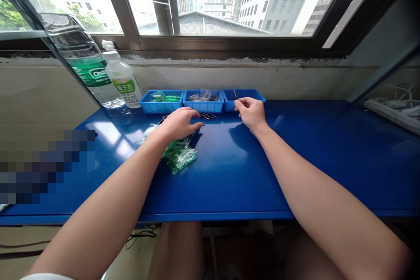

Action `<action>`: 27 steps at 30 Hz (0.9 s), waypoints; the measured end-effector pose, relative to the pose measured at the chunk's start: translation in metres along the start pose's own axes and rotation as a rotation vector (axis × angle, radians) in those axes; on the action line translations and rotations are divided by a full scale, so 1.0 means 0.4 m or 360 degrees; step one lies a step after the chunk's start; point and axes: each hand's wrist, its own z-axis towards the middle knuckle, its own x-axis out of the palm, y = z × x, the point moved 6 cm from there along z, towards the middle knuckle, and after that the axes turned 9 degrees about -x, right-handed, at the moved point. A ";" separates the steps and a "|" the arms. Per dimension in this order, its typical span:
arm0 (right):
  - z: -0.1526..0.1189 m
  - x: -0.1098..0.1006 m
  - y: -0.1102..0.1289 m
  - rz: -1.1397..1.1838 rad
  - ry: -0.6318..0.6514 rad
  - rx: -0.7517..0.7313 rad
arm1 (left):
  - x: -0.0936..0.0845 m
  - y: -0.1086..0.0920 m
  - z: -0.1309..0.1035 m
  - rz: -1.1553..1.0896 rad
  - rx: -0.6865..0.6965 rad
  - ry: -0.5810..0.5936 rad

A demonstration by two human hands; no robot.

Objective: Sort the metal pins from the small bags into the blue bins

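My right hand (253, 113) is at the front rim of the right blue bin (259, 96). Its thumb and forefinger pinch a thin dark stick (235, 94), which points up over the bin; its exact kind is too small to make out. My left hand (180, 123) hovers low over the table, thumb and fingers apart. Close beyond its fingertips lie several thin black sticks (208, 116) with light-coloured ends. Beneath and in front of that hand are clear plastic packets, among them a green-printed packet (180, 157), partly covered by my wrist.
The left blue bin (160, 107) holds green packets, and the middle blue bin (203, 107) holds clear bags. A small bottle (123, 78) and a large water bottle (85, 61) stand at the back left. White cables (398, 103) lie at the right edge of the blue table (223, 192).
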 end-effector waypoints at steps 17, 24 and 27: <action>0.019 -0.073 -0.075 -0.0327 -0.0344 0.0196 | 0.029 -0.003 0.001 0.0044 0.0083 0.0139; 0.017 -0.072 -0.070 -0.0353 -0.0328 0.0176 | 0.024 -0.006 0.002 0.0001 0.0132 0.0088; 0.018 -0.070 -0.061 -0.0356 -0.0308 0.0146 | 0.014 -0.006 0.003 -0.0076 0.0123 0.0010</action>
